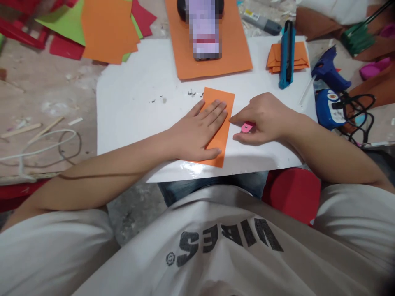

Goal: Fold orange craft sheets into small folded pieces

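My left hand (202, 127) lies flat, fingers stretched out, on a folded piece of orange paper (218, 142) on the white board. Just to its right is my right hand (267, 119), curled around a small pink object (247, 127) that is mostly hidden in the palm, so its kind cannot be made out. The index fingertip of that hand meets the right edge of the orange paper. Its thumb is bent below the pink object.
The white board (138, 98) bears a large orange sheet (212, 70) with a pixelated item (206, 28). A teal cutter (287, 55) rests on folded orange papers (300, 55). Right lie a blue glue gun (331, 70) and cables; left, coloured sheets (106, 31) and sticks (46, 129).
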Tool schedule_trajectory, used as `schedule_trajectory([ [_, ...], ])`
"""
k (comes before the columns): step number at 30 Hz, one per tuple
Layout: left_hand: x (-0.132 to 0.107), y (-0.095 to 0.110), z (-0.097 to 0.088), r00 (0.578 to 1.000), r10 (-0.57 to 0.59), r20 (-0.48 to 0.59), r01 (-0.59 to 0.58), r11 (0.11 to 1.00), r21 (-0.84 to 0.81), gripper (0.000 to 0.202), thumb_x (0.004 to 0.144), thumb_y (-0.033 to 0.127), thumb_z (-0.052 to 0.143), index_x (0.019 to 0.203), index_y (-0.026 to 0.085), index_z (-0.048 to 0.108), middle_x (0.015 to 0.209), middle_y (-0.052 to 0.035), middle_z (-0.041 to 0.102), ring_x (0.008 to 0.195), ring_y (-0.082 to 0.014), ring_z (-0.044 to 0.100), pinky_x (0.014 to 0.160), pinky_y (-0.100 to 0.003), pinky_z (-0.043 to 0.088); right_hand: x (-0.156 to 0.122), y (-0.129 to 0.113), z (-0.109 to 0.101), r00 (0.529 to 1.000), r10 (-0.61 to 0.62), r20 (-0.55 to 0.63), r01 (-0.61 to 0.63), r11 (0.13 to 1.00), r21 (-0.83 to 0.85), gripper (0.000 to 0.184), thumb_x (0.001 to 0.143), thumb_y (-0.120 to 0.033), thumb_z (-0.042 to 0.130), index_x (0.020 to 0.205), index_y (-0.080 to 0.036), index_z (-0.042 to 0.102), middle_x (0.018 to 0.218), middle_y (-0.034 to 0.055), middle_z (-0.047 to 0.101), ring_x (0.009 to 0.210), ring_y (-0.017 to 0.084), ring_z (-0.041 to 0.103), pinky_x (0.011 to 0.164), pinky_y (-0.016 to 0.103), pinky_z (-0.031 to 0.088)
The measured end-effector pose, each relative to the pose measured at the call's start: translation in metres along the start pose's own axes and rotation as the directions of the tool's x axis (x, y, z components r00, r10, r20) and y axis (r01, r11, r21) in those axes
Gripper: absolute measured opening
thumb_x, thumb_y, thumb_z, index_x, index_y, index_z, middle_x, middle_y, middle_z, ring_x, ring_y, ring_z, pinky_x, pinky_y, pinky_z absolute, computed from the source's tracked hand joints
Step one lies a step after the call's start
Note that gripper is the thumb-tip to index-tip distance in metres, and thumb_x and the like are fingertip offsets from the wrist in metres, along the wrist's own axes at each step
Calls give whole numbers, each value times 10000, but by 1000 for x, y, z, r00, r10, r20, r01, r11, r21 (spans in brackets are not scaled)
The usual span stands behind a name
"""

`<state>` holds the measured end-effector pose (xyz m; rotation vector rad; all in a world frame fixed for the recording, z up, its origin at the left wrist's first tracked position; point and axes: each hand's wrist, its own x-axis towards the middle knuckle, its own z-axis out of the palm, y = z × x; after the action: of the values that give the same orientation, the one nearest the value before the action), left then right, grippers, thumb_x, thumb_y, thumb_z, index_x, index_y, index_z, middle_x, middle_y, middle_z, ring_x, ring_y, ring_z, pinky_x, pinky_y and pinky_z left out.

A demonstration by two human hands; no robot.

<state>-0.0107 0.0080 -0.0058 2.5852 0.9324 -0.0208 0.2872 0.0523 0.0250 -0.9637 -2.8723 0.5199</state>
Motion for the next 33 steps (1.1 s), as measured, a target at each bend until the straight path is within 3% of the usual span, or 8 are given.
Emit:
schedule_trajectory([
  [6, 0, -1, 2, 999, 24, -21, -24, 999, 28, 1171, 1095, 766, 565, 1960, 66, 200, 2045, -261, 127, 1915, -522, 140, 1542, -713, 100, 5, -1, -13, 991, 128, 41, -118, 975, -186, 345, 951, -591, 767, 992, -248, 770, 747, 80, 753, 789, 315, 673, 784, 430, 284],
  [12, 2, 2, -3, 1000, 17, 19, -18, 999, 50, 1149, 1104, 720, 529, 1939, -2, 210, 2033, -289, 97, 1924, -500, 118, 1553, -692, 83, 11, -1, -13, 959, 283, 8, -266, 911, -315, 684, 1005, -840, 642, 1161, -199, 826, 879, 157, 849, 850, 398, 743, 806, 417, 309],
  [16, 3, 5, -6, 999, 9, 37, -11, 999, 48, 1147, 1101, 714, 523, 1939, -2, 206, 2034, -281, 88, 1925, -496, 110, 1554, -698, 82, 13, 13, -7, 920, 361, -155, -388, 898, -209, 627, 1193, -607, 389, 1312, -174, 826, 1167, 217, 898, 1020, 429, 785, 870, 480, 413],
  [18, 4, 6, -7, 999, 0, 49, -3, 999, 48, 1151, 1099, 709, 519, 1939, -8, 196, 2034, -279, 86, 1926, -494, 105, 1556, -695, 73, 14, 20, -4, 907, 357, -223, -381, 921, -78, 554, 1208, -514, 393, 1341, -185, 819, 1247, 210, 892, 1063, 413, 780, 916, 504, 468],
  [21, 4, 8, -8, 998, -6, 56, 3, 999, 49, 1151, 1099, 702, 511, 1936, -22, 194, 2029, -285, 77, 1927, -491, 98, 1557, -693, 62, 16, 25, 2, 934, 268, -238, -246, 962, 116, 421, 1184, -522, 539, 1226, -213, 822, 1175, 177, 873, 1009, 362, 756, 908, 493, 528],
  [24, 4, 9, -8, 999, 4, 40, -5, 999, 44, 1160, 1092, 705, 527, 1935, -20, 198, 2023, -295, 93, 1923, -504, 112, 1550, -717, 84, 17, 23, 9, 942, 207, -263, -157, 967, 200, 333, 1138, -543, 669, 1058, -244, 794, 1021, 117, 833, 911, 311, 709, 853, 461, 527],
  [28, 4, 9, -7, 999, -1, 35, -1, 999, 36, 1157, 1090, 714, 543, 1940, 5, 206, 2025, -287, 114, 1922, -497, 131, 1551, -707, 94, 20, 17, 17, 918, 237, -318, -184, 965, 189, 315, 1087, -515, 729, 920, -250, 750, 861, 76, 747, 852, 287, 650, 822, 445, 477],
  [33, 3, 10, -7, 999, -20, 38, 19, 999, 39, 1159, 1092, 754, 542, 1938, 21, 242, 2032, -271, 114, 1922, -492, 141, 1559, -671, 92, 26, 19, 20, 886, 298, -354, -241, 950, 196, 314, 1073, -501, 712, 892, -247, 745, 845, 86, 726, 851, 300, 631, 839, 464, 469],
])
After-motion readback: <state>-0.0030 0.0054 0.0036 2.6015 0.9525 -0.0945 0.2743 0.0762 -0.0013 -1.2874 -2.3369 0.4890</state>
